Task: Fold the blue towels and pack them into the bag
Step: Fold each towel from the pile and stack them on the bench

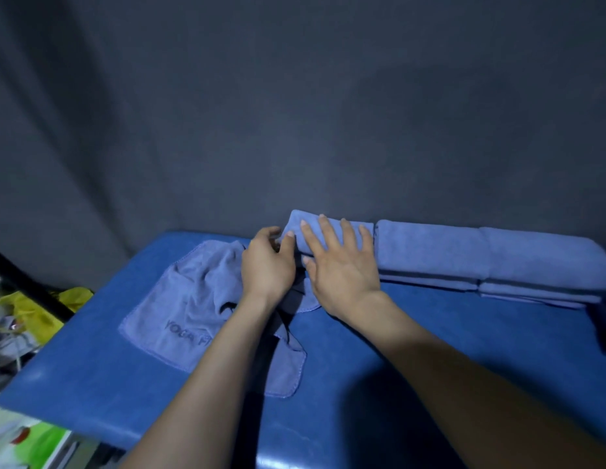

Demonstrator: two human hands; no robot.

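On the blue table (430, 350), against the dark grey backdrop (294, 113), the right hand (342, 265) lies flat with fingers straight and spread on a folded blue towel (315, 228), pressing it down at the table's far edge; the left hand (267, 262) sits just beside it, its fingers curled at the folded towel's left end, and it seems to be pinching the cloth there, though the fingertips are partly hidden and the grip is hard to make out; to the right of the pressed towel, touching it end to end, a second folded towel (430, 252) rests on the table, and a third folded towel (538, 265) follows it toward the right edge, each lying on what looks like further folded layers beneath; an unfolded towel (186, 299) lies rumpled on the left part of the table, under the left forearm, with printed lettering that begins "YOGA" showing on it; one corner of it trails toward the near edge between the two forearms; beyond the table's left side, some yellow material (41, 309) and other blurred clutter sit lower down.
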